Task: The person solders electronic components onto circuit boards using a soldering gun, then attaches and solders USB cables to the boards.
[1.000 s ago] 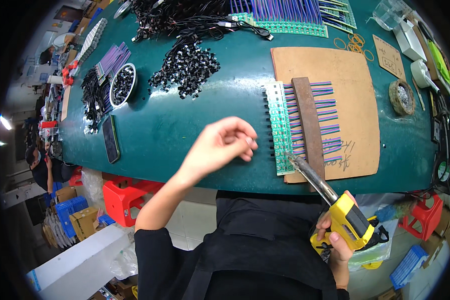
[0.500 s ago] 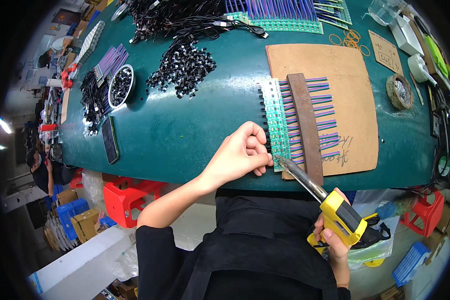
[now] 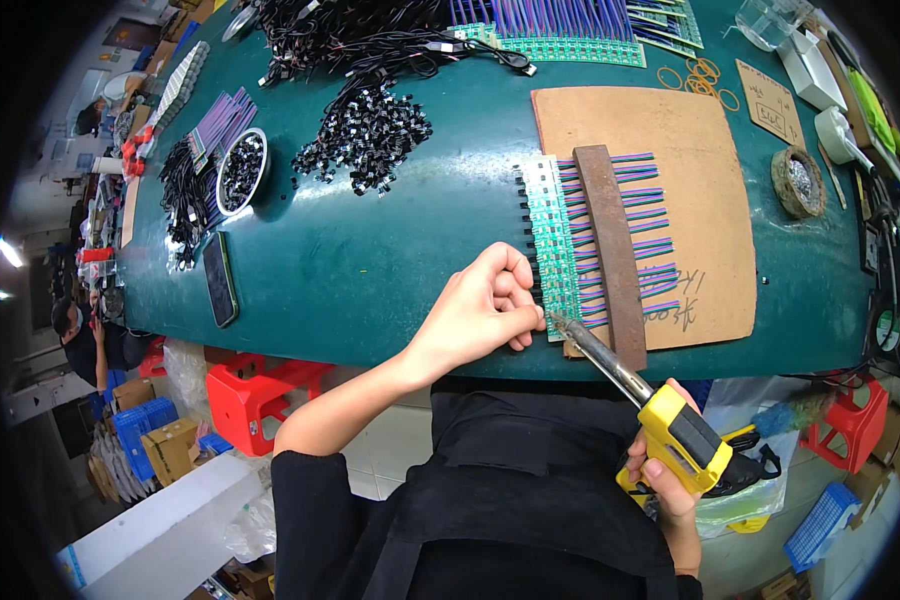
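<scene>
My right hand [image 3: 670,485] is wrapped round the handle of a yellow and black soldering gun [image 3: 685,430]. Its tip meets the near end of a green circuit board strip [image 3: 550,225]. At that same end, my left hand [image 3: 485,310] pinches at the strip's left edge; what its fingertips hold is hidden. Small black connectors [image 3: 526,205] line this edge. Thin purple, blue and black wires [image 3: 650,220] run out from the other side, under a rusty metal bar [image 3: 610,250] that lies across them on a brown cardboard sheet [image 3: 705,140].
Loose black connectors [image 3: 370,140] are heaped on the green table [image 3: 370,260], with more in a white bowl [image 3: 263,180]. A phone [image 3: 220,280] lies at left. Black cables [image 3: 340,40] and wired boards [image 3: 570,50] fill the back. A round tin [image 3: 798,183] stands at right.
Almost nothing differs. The soldering gun's tip has shifted very slightly at the strip's near end; my left hand keeps its place.
</scene>
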`<state>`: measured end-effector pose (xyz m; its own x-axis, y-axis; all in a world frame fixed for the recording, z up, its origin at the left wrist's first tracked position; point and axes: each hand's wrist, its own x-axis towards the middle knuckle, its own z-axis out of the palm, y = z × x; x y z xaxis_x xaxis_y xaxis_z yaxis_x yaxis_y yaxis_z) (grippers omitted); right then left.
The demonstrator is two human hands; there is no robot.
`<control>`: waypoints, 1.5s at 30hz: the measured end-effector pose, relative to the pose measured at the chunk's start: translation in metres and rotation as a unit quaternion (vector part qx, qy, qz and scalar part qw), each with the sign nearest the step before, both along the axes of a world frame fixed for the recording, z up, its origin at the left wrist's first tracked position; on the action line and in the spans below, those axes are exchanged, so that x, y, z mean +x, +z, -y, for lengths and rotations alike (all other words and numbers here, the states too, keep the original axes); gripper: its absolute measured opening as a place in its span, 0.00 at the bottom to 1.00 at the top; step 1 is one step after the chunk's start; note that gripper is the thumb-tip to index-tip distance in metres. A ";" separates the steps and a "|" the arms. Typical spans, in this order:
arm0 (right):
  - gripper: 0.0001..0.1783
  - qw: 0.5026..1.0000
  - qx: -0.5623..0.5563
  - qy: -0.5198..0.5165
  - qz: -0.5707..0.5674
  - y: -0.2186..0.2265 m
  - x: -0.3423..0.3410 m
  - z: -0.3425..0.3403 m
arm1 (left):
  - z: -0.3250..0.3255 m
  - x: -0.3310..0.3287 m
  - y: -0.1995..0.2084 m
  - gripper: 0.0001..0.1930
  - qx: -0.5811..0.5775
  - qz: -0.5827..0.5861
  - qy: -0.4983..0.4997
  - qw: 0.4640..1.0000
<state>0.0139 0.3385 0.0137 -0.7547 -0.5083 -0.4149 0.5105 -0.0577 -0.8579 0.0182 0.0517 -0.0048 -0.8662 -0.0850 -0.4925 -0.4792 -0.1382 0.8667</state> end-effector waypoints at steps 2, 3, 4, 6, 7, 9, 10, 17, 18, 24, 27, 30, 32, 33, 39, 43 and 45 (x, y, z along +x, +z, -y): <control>0.42 1.000 -0.017 -0.012 -0.009 0.000 0.001 0.003 | 0.000 0.001 -0.001 0.14 -0.005 -0.004 0.001 1.000; 0.42 0.999 -0.033 -0.024 -0.018 0.000 0.001 0.004 | -0.001 0.000 -0.001 0.14 -0.004 -0.004 0.002 1.000; 0.42 0.999 -0.033 -0.024 -0.019 0.000 0.001 0.004 | -0.001 0.000 0.000 0.13 -0.006 -0.002 0.002 1.000; 0.42 0.999 -0.029 -0.022 -0.010 0.000 0.001 0.002 | -0.001 0.000 0.000 0.13 -0.007 -0.001 0.002 1.000; 0.42 0.999 -0.029 -0.022 -0.010 0.000 0.001 0.000 | -0.001 0.000 0.000 0.13 -0.009 -0.003 0.003 1.000; 0.42 1.000 0.010 -0.004 -0.013 -0.001 0.002 -0.002 | -0.002 -0.001 0.000 0.13 -0.010 -0.005 0.002 1.000; 0.42 1.000 0.010 -0.004 -0.013 -0.001 0.002 -0.003 | -0.002 -0.001 0.000 0.13 -0.011 -0.007 0.003 1.000; 0.45 0.997 -0.060 -0.047 -0.029 0.001 0.000 0.004 | 0.000 0.001 0.003 0.12 -0.039 -0.006 0.000 0.999; 0.46 0.997 -0.050 -0.042 -0.038 0.002 0.000 0.005 | 0.000 0.002 0.003 0.12 -0.043 -0.007 0.004 0.999; 0.47 0.992 -0.022 -0.092 -0.080 0.010 -0.001 0.014 | 0.012 0.009 0.008 0.07 -0.117 -0.054 -0.052 0.990; 0.46 0.992 -0.059 -0.078 -0.074 0.007 -0.006 0.007 | 0.054 0.004 0.018 0.04 -0.432 -0.124 -0.019 0.893; 0.46 0.992 -0.064 -0.071 -0.083 0.006 -0.007 0.007 | 0.103 0.004 0.007 0.05 -0.611 -0.113 0.060 0.781; 0.47 0.992 -0.052 -0.076 -0.085 0.006 -0.005 0.009 | 0.116 0.001 0.003 0.06 -0.636 -0.089 0.055 0.765; 0.47 0.992 -0.038 -0.078 -0.087 0.006 -0.004 0.010 | 0.120 -0.001 0.001 0.07 -0.637 -0.071 0.047 0.767; 0.47 0.993 -0.065 -0.049 -0.082 0.005 -0.005 0.009 | 0.128 -0.007 -0.001 0.06 -0.646 -0.094 0.052 0.756; 0.46 0.994 -0.065 -0.039 -0.080 0.004 -0.005 0.004 | 0.099 -0.004 0.012 0.03 -0.334 -0.103 0.083 0.933; 0.46 0.995 -0.058 -0.040 -0.074 0.006 -0.005 0.003 | 0.075 0.001 0.014 0.03 -0.118 -0.105 0.071 0.985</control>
